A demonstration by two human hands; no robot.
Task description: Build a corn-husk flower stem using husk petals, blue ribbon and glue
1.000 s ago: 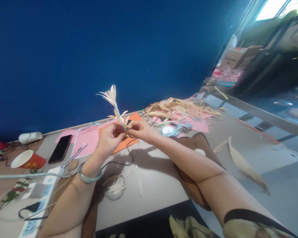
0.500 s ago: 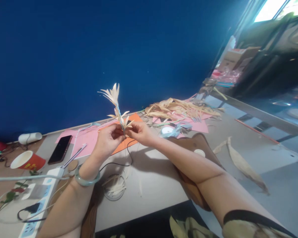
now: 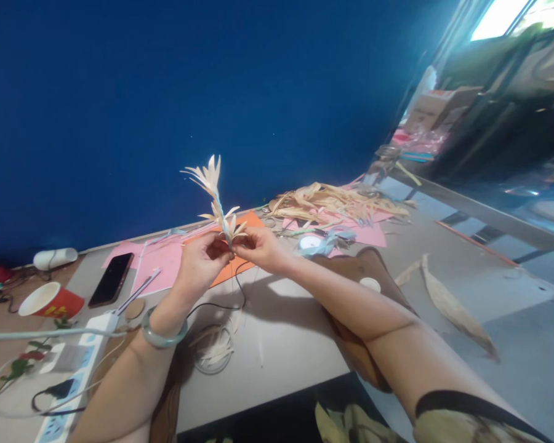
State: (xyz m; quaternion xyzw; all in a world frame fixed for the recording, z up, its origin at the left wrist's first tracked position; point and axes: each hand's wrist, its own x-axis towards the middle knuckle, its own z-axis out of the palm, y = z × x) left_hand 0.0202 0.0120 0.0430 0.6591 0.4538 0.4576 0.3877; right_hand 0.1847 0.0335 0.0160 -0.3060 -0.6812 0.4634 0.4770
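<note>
— What were the hands doing at that moment?

— Both were raised above the table (image 3: 286, 344), meeting at the base of a pale husk sprig (image 3: 218, 203). The left hand (image 3: 202, 261) was closed around the lower stem from the 9 o'clock side, and the right hand (image 3: 262, 246) pinched the same spot from 3 o'clock, fingertips touching the stem. A pale green bangle (image 3: 162, 335) sat on the left wrist.

— And the sprig itself?

— It stood nearly upright, leaning slightly toward 11 o'clock, with a fan of thin petals at the top and a second tuft just above the fingers. A light blue strand ran along its stem.

— What lay around it?

— Under the hands, an orange sheet (image 3: 240, 246) and pink paper (image 3: 159, 258). At 1 o'clock from the hands, a heap of dried husks (image 3: 332, 200), with a spool of pale blue ribbon (image 3: 313, 243) just short of it. Toward 9 o'clock lay a dark phone (image 3: 111, 279), and farther out a red paper cup (image 3: 50, 300) on its side. At 7 o'clock, a white power strip (image 3: 76, 369); at 6 o'clock, a small coil of pale strips (image 3: 215, 351). One long husk leaf (image 3: 452, 307) lay well apart at 4 o'clock.
</note>
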